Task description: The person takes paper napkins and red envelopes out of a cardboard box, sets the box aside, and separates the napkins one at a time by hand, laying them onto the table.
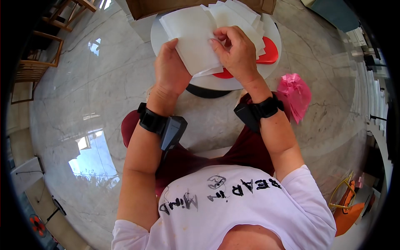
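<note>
My left hand (172, 66) grips the left edge of a stack of white sheets (193, 39), with the thumb on top. My right hand (236, 52) is at the right edge of that stack, its fingers bent and thumb and index finger close together near the paper. More white sheets (237, 21) lie fanned out behind my right hand on a round white table (158, 37). A red piece (268, 52) shows at the right under the sheets, and some red also shows below the stack.
An open cardboard box (154, 7) stands at the table's far side. A pink plastic bag (295, 93) lies right of my knee. Wooden chairs (31, 68) stand at the upper left, and an orange item (349, 216) is at the lower right.
</note>
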A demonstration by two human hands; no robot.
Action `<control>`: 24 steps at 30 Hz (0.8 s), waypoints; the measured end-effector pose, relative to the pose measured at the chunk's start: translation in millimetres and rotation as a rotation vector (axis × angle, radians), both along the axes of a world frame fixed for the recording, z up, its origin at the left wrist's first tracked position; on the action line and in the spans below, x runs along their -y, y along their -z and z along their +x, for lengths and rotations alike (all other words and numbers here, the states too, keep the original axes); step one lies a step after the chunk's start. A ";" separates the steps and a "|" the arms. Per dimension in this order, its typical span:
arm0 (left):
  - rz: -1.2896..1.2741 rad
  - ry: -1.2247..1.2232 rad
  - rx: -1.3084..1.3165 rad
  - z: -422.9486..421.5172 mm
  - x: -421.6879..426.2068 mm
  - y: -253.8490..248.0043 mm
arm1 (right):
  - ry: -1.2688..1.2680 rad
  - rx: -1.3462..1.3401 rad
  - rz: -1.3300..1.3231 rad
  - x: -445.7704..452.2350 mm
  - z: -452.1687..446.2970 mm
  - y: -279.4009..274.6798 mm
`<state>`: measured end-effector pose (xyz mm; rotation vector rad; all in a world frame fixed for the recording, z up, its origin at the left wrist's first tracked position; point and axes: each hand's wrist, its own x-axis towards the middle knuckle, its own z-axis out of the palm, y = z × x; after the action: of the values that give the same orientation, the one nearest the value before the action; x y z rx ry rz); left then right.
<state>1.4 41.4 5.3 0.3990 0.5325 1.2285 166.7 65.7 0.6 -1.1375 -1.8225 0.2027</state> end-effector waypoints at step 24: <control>-0.089 -0.156 0.062 -1.6 -1.7 -2.9 | 0.134 -0.309 0.115 -9.4 16.6 -0.9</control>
<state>-0.2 43.1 8.2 0.2464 0.5715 1.3574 183.3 75.1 1.4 -1.0784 -1.4624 0.1818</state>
